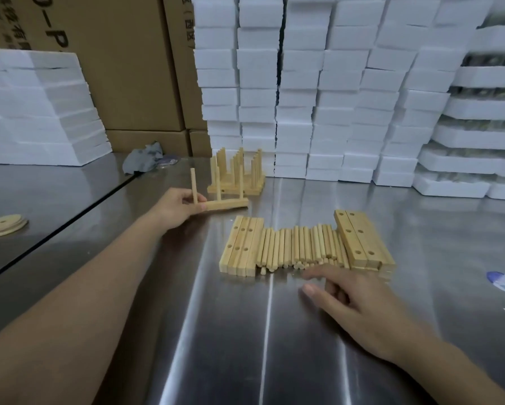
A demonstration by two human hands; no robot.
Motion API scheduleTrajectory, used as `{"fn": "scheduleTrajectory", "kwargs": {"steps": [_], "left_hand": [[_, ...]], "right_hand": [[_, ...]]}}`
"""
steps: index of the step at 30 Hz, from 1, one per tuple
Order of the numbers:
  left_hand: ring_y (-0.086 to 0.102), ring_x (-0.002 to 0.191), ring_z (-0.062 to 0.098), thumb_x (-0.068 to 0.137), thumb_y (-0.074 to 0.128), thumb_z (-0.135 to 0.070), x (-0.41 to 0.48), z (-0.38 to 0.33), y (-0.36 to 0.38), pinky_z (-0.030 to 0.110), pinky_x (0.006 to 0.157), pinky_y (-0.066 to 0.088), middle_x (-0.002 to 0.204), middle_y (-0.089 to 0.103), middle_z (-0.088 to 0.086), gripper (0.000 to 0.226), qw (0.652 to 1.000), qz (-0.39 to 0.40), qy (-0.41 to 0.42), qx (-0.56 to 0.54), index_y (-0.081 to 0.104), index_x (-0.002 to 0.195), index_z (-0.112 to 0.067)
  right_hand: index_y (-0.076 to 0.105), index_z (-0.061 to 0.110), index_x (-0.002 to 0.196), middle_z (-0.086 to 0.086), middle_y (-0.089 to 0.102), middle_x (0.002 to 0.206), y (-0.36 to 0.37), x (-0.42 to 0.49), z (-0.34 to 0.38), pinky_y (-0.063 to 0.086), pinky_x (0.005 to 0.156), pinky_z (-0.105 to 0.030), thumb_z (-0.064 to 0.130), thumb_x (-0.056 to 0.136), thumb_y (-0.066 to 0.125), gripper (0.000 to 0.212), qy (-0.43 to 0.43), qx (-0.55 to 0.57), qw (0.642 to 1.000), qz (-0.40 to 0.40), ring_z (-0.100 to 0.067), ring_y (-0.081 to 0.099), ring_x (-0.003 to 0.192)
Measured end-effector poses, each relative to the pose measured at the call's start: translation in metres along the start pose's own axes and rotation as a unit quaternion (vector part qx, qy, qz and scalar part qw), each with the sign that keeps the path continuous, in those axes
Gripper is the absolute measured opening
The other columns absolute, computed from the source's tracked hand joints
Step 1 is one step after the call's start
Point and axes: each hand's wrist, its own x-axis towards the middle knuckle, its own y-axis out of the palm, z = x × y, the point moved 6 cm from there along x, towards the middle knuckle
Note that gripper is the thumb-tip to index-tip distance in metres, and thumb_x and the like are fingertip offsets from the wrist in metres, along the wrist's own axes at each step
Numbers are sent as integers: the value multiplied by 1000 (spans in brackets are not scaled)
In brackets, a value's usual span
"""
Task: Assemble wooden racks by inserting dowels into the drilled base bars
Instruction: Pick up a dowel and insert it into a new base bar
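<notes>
I saw the left hand (175,207) with its fingers (187,197) wrapped around one end of a base bar (226,204) that lay on the shiny metal table (245,331). Three dowels (194,185) stood up straight in that bar. The right hand (353,299) hung low over the table with its fingers (312,290) spread and holding nothing, its tips just beside the loose dowel pile (298,247). Drilled bars (241,247) lay to the left of the pile, and more bars (362,239) to the right. Finished racks (239,173) sat behind the left hand. White foam boxes (333,83) were stacked along the back.
</notes>
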Motion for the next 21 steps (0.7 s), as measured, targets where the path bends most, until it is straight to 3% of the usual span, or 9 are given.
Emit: {"fn": "scheduleTrajectory", "kwargs": {"steps": [3, 7, 13, 18, 21], "left_hand": [[59, 85, 12, 98, 79, -20, 27, 2, 6, 25, 74, 44, 97, 68, 1, 13, 1000, 3, -5, 23, 79, 111, -17], [63, 97, 18, 95, 81, -13, 54, 2, 12, 33, 96, 49, 97, 70, -2, 19, 1000, -11, -6, 18, 78, 115, -15], [61, 84, 1, 91, 87, -24, 65, 11, 21, 16, 68, 42, 94, 70, -8, 25, 993, -116, -7, -19, 73, 110, -18], [66, 91, 12, 87, 89, -37, 70, 16, 23, 31, 80, 49, 94, 72, -9, 30, 991, -133, -5, 19, 76, 107, -19], [66, 92, 12, 86, 89, -42, 68, 15, 21, 32, 78, 48, 95, 71, -9, 32, 989, -144, 4, 42, 74, 107, -22]], "right_hand": [[64, 54, 119, 17, 63, 76, 1, 2, -1, 41, 59, -19, 88, 92, 31, 54, 5, 1, 1000, 10, -6, 62, 71], [64, 57, 111, 18, 63, 77, 0, 5, -1, 45, 61, -18, 91, 88, 28, 55, 17, -2, 1000, 11, -7, 63, 72], [66, 56, 103, 16, 61, 71, -1, 10, -3, 39, 53, -14, 93, 85, 28, 55, 26, 10, 1000, 0, -6, 58, 61], [67, 54, 101, 16, 59, 67, -2, 12, -4, 38, 52, -13, 91, 87, 31, 54, 31, 10, 999, -1, -6, 57, 56], [68, 52, 100, 16, 59, 66, -3, 11, -2, 37, 51, -12, 81, 91, 40, 41, 34, 4, 999, -1, -6, 55, 56]]}}
